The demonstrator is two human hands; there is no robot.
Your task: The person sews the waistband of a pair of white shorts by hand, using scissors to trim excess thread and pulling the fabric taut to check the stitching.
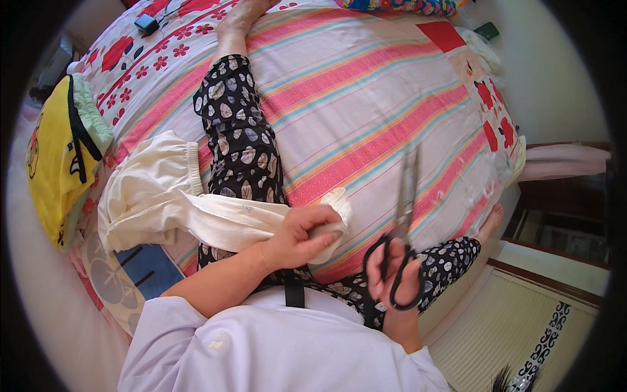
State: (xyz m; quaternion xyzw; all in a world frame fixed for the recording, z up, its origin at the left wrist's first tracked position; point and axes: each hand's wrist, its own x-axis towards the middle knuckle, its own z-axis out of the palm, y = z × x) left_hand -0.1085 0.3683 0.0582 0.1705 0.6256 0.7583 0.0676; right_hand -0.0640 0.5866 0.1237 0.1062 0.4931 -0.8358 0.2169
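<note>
My left hand (306, 236) grips the end of a cream cloth garment (230, 218), and a bunched bit of its fabric sticks out past my fingers. The garment trails leftward across my left thigh to a wider part with a gathered elastic edge (195, 169). In my right hand (392, 274) is a pair of scissors (405, 215) with black handles and long metal blades. My fingers and thumb are through the handle loops. The blades point away from me, apart from the cloth, and look slightly blurred; they seem nearly closed.
I sit on a bed with a striped sheet (362, 112), my legs in black leaf-print trousers (235, 127) spread wide. A yellow cloth item (56, 161) lies at the left. A small dark device (146, 23) with a cord rests at the far left. White scraps (443, 191) lie towards the right edge.
</note>
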